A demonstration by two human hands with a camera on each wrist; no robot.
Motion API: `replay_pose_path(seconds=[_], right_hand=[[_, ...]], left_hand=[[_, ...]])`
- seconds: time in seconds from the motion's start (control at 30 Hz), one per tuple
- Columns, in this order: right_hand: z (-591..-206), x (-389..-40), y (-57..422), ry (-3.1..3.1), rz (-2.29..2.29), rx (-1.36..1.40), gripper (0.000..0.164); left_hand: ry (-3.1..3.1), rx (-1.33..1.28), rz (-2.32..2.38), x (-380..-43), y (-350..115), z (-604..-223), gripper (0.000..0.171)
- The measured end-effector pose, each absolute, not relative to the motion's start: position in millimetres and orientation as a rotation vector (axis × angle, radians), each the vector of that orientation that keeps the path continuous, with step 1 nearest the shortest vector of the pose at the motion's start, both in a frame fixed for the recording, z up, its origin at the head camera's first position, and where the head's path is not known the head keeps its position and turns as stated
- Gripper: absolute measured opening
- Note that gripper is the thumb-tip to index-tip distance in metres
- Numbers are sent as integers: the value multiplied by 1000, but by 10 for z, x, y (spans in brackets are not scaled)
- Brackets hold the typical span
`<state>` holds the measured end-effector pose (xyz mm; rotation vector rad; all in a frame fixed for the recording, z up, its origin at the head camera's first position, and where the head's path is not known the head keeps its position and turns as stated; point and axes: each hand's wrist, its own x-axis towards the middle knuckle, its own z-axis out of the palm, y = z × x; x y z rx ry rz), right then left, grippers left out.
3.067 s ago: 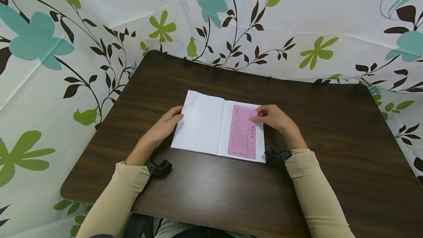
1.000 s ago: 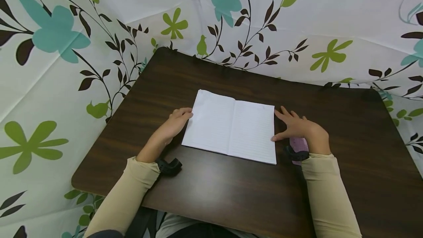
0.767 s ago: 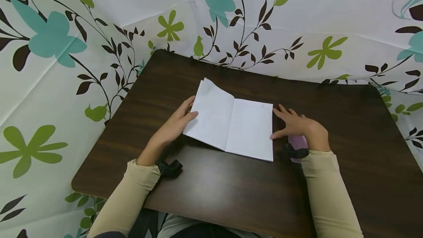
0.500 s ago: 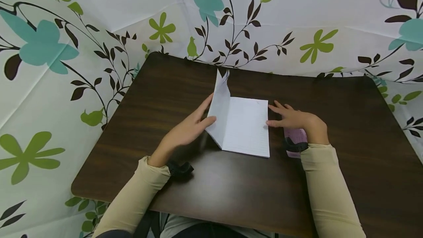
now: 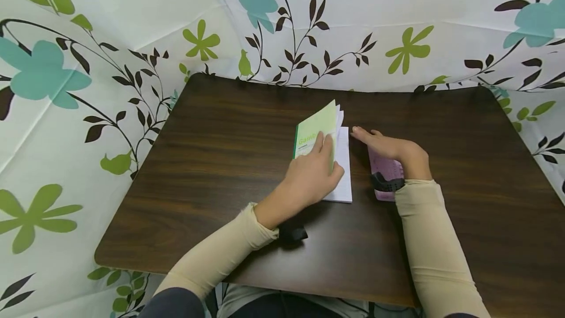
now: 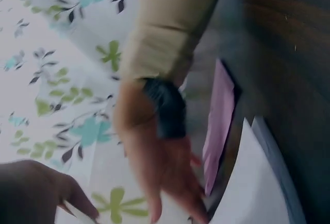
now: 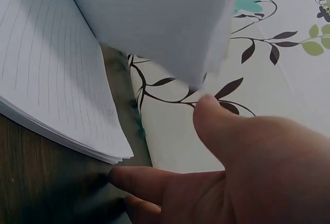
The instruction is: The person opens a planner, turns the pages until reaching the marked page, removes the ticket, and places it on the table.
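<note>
A notebook with a light green cover (image 5: 319, 124) stands half folded, its left half raised over the right page. My left hand (image 5: 311, 175) holds that raised half, fingers on the outside of the cover and thumb at its free edge. In the right wrist view the lined page (image 7: 46, 69) lies below the lifted leaves. My right hand (image 5: 390, 147) is just off the notebook's right edge, fingers extended. Beneath its palm and wrist a pink printed slip (image 5: 385, 167) lies on the table, partly covered; the left wrist view shows the slip edge-on.
The dark wood-grain table (image 5: 212, 161) extends around the notebook on all sides. A white curtain (image 5: 145, 4) with leaf and flower prints hangs behind and to the left. Black wrist bands sit on both wrists.
My right hand took the pink slip off the page and put it to the right. My left hand has since lifted the notebook's left half and swung it rightward, bringing the green cover into view.
</note>
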<state>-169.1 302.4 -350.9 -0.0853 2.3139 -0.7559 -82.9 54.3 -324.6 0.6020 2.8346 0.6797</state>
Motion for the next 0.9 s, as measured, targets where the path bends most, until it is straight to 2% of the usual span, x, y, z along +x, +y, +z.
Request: replay_pose_path(seconds=[0.27, 0.53, 0.9], right_hand=[[-3576, -1821, 2771, 2297, -740, -292, 89], [-3545, -1879, 2660, 2333, -656, -384, 81], [-3571, -1849, 2607, 2361, -539, -422, 107]], left_hand=[[2955, 570, 94, -785, 800, -3478, 68], [3013, 513, -120, -804, 851, -3659, 68], [2928, 446, -277, -824, 1061, -3755, 58]])
